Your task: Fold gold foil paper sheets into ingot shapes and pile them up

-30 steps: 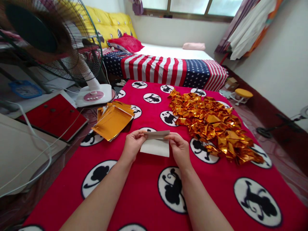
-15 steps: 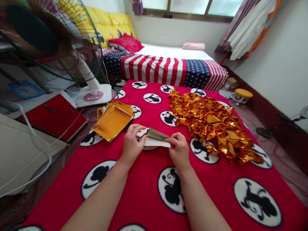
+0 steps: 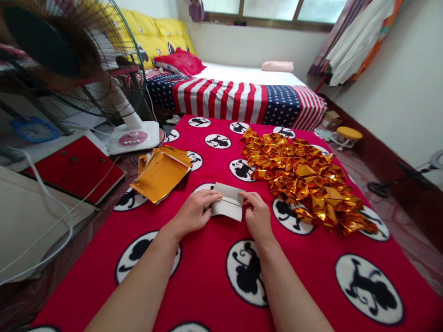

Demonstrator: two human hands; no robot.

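Note:
Between my hands is a sheet of folded paper (image 3: 227, 210), its pale grey-white side up and a crease line running across its middle. My left hand (image 3: 197, 208) is closed on the paper's left end, fingers over the top. At the right end my right hand (image 3: 256, 213) pinches the edge. To the left lies a stack of gold foil paper (image 3: 162, 177). A large heap of folded gold foil pieces (image 3: 304, 175) covers the right side of the red cloth (image 3: 207, 286), which has white circles with black figures.
A fan (image 3: 129, 131) with blurred blades stands at the left, beside a red cabinet (image 3: 72, 168) and loose white cables. Behind the table is a bed (image 3: 221, 99) with a striped and starred cover. A yellow stool (image 3: 349, 133) stands at the far right.
The paper has flattened: its two flaps stood half folded up before and now lie spread open. My left hand has turned so its fingers reach over the paper.

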